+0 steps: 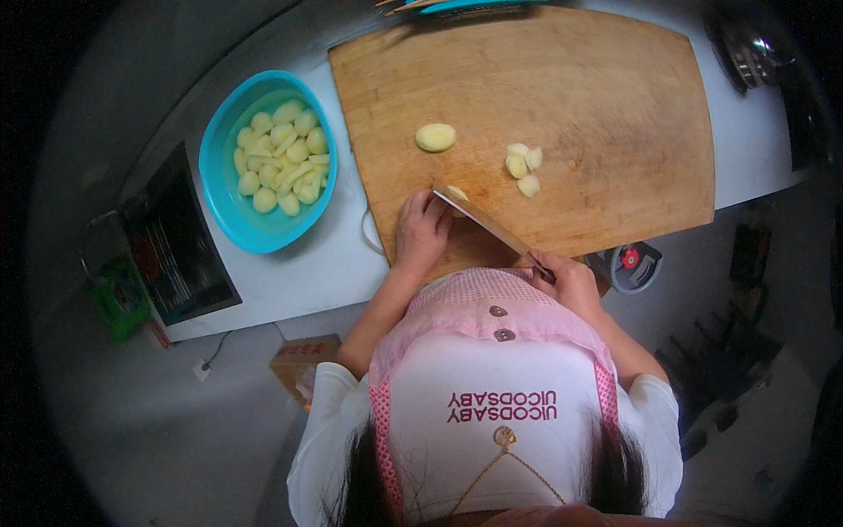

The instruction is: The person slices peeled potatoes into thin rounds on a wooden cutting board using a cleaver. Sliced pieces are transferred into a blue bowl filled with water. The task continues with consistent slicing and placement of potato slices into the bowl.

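Note:
My right hand (570, 283) is closed around the handle of a kitchen knife (489, 229), whose blade slants up and left across the near part of the wooden cutting board (612, 92). Curled beside the blade's far end, my left hand (421, 230) steadies a peeled potato (458, 193); the blade and fingers hide most of it. Farther up the board lies a pale yellow peeled potato (435, 138) with a flat face upward. Several cut potato chunks (517, 166) sit in a small cluster to the right of the blade.
Left of the board, a blue plastic basin (209, 165) holds several peeled potatoes and pieces in water on the white countertop (276, 290). A dark hob-like panel (178, 237) lies beyond it. Shiny metal cookware (744, 49) stands far right. Below are a cardboard box (299, 362) and a bin-like container (635, 269).

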{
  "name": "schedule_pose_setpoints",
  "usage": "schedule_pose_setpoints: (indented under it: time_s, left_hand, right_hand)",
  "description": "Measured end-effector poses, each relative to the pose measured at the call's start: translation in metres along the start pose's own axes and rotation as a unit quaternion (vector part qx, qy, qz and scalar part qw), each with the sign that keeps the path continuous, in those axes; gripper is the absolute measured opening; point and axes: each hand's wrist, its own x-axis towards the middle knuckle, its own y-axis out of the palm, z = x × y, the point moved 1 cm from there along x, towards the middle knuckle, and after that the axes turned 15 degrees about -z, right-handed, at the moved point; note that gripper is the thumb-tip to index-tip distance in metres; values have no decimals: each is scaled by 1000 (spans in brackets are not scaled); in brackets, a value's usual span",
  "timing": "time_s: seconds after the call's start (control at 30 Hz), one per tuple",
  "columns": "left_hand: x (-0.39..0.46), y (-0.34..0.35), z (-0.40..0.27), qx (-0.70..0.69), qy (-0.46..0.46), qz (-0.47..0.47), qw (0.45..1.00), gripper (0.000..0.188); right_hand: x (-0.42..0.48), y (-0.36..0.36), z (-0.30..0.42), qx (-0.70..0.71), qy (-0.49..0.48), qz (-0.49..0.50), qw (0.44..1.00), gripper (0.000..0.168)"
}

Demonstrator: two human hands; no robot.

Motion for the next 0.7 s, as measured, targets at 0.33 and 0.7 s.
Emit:
schedule_pose_setpoints:
  time_s: [0.33,0.7]
  left_hand:
    - [0,-3,1,3,2,5,1000,20]
    - [1,-3,1,-11,9,11,1000,19]
  right_hand:
    - [1,-6,10,5,8,-13,1000,30]
    - [2,-8,12,-9,-3,-11,1000,30]
